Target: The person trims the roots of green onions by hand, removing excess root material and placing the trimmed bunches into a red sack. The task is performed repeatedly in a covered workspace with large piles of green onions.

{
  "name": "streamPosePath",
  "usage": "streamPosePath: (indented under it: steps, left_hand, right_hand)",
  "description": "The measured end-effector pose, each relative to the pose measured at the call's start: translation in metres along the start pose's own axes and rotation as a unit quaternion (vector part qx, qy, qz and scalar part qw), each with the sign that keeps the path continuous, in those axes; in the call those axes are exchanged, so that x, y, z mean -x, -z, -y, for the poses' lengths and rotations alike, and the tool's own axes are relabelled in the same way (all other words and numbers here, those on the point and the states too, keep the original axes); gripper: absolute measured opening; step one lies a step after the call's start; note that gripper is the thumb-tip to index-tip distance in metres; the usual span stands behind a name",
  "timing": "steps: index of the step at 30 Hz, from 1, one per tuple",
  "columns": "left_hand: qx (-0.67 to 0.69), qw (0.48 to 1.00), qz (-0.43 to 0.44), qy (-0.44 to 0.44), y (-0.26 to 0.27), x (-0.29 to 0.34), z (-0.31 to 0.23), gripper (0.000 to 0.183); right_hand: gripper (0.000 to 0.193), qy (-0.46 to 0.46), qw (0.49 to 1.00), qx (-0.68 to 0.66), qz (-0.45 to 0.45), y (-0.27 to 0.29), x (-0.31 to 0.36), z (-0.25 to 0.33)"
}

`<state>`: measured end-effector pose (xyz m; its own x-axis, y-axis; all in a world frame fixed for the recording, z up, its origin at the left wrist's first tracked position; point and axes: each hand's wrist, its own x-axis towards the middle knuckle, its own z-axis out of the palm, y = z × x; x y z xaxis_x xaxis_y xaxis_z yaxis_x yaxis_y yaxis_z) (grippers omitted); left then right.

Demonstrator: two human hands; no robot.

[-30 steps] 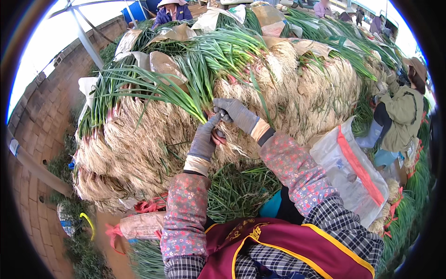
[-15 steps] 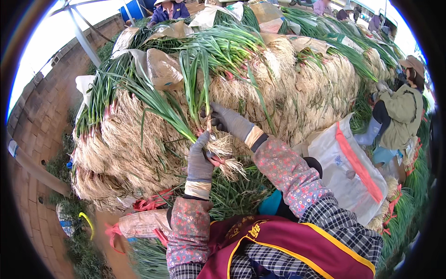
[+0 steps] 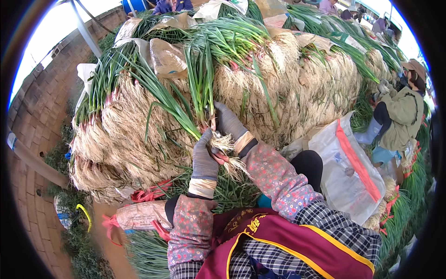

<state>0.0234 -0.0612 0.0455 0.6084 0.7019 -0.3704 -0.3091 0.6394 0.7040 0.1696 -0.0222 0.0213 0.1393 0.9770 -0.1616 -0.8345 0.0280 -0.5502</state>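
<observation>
My left hand (image 3: 204, 160), in a grey knit glove, is closed around a few stalks of green garlic (image 3: 174, 104). Their leaves slant up to the left, and reddish bulbs with pale roots stick out at the right of the fist. Just above it, my gloved right hand (image 3: 228, 122) grips the lower stems of a second, upright clump of green garlic (image 3: 200, 74). The two clumps meet between my hands, roots hanging beside my right wrist. Behind them rises a big heap of green garlic (image 3: 316, 93), its long roots facing me.
A white sack with a red stripe (image 3: 320, 144) lies to my right. Red ties (image 3: 151, 191) and a rolled sack (image 3: 144, 215) are at the lower left. A worker in an olive jacket (image 3: 402, 109) is at the right; others are behind the heap. A metal pole (image 3: 37, 162) stands left.
My right hand has come slightly lower and closer to my left, its fingers now further round the stems. The two clumps have drawn together at their bases.
</observation>
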Motion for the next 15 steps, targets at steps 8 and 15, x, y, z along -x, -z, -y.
streamPosePath:
  steps: [8, 15]
  left_hand:
    - [-0.035, 0.999, -0.020, -0.010, -0.001, 0.007, 0.003, 0.032]
    - [0.004, 0.999, -0.046, -0.007, -0.004, 0.007, 0.011, 0.034]
  right_hand:
    - [0.029, 0.039, 0.986, 0.162, 0.000, -0.008, 0.018, 0.008]
    - [0.024, 0.049, 0.993, 0.014, -0.106, -0.002, 0.022, -0.007]
